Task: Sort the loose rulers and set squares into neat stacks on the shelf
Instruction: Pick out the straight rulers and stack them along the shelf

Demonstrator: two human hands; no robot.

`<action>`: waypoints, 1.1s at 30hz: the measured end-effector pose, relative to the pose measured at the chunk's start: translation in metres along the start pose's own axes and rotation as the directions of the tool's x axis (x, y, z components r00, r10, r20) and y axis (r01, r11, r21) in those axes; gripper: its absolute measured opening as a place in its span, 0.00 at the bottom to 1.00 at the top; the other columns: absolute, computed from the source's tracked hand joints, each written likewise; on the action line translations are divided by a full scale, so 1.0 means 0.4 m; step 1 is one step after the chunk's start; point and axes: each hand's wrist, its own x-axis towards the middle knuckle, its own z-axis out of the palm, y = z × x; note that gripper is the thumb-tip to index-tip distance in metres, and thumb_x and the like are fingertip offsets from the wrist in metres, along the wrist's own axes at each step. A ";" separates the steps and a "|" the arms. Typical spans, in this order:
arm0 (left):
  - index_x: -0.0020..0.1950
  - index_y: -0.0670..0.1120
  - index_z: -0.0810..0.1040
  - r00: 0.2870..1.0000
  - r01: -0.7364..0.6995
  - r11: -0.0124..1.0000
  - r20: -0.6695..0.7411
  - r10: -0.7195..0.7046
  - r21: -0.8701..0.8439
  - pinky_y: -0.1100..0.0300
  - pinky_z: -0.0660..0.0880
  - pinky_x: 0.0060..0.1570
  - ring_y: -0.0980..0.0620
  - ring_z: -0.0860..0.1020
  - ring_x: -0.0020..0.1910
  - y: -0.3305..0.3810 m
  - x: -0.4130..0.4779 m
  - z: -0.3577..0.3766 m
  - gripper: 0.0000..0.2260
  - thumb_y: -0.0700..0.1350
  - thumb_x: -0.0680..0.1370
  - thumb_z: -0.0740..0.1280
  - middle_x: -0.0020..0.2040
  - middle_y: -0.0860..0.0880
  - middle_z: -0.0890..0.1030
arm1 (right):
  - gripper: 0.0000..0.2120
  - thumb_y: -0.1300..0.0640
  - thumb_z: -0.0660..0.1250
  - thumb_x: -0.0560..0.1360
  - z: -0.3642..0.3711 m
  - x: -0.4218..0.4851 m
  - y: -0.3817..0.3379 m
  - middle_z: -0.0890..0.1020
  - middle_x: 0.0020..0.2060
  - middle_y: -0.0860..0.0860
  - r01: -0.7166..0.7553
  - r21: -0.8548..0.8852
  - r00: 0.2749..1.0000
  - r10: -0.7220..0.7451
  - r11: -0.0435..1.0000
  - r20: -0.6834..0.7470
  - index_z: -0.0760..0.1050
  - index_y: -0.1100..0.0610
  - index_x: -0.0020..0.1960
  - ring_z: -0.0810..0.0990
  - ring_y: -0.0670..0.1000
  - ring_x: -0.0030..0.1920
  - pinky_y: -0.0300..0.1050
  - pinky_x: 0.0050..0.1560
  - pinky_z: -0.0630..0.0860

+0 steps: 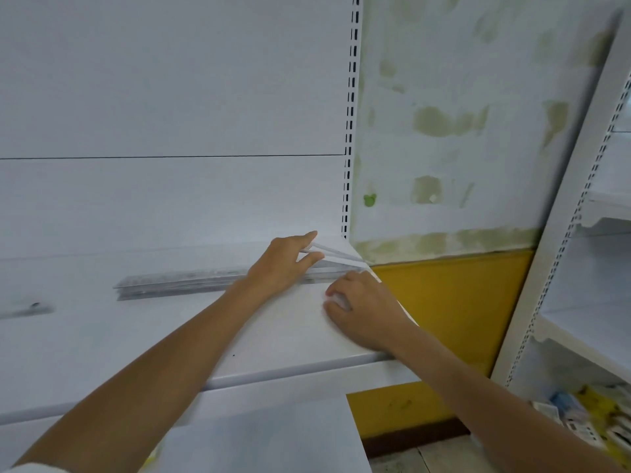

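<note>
Two hands meet at the right end of our white shelf [136, 336]. Our left hand [283, 264] pinches thin clear pieces [336, 256] between thumb and forefinger, tilted above the long ruler stack [177, 285] lying along the shelf. Our right hand [362, 310] rests curled just beside; whether it grips anything, we cannot tell. The ruler markings are too blurred to read.

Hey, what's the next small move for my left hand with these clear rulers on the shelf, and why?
Probably lower the clear strips pinched by the left hand onto the ruler stack and square the ends. They sit tilted above the stack's right end, near the shelf edge, while the right hand rests beside it.
</note>
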 end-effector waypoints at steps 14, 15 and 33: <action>0.72 0.47 0.63 0.990 -0.041 0.969 0.142 0.007 0.242 0.56 0.61 0.67 0.47 0.64 0.69 -0.013 0.002 0.036 0.21 0.49 0.80 0.58 0.71 0.46 0.67 | 0.16 0.51 0.54 0.79 0.014 0.002 0.004 0.76 0.59 0.52 0.022 -0.062 1.000 -0.023 0.998 -0.015 0.75 0.56 0.59 0.70 0.52 0.61 0.49 0.62 0.68; 0.72 0.47 0.63 0.989 -0.043 0.968 0.147 0.006 0.247 0.56 0.61 0.67 0.47 0.65 0.69 -0.010 0.002 0.039 0.21 0.48 0.80 0.58 0.70 0.46 0.68 | 0.16 0.51 0.54 0.79 0.015 0.002 0.005 0.76 0.59 0.52 0.022 -0.060 1.000 -0.023 0.998 -0.019 0.75 0.56 0.59 0.70 0.52 0.61 0.49 0.62 0.68; 0.65 0.47 0.72 0.996 -0.010 0.926 -0.077 0.042 0.378 0.58 0.65 0.60 0.51 0.66 0.63 -0.136 -0.183 -0.246 0.15 0.48 0.80 0.58 0.63 0.49 0.72 | 0.15 0.56 0.60 0.77 -0.010 0.050 -0.121 0.75 0.61 0.54 0.073 -0.002 0.996 -0.073 0.997 -0.052 0.72 0.56 0.64 0.71 0.53 0.62 0.44 0.62 0.64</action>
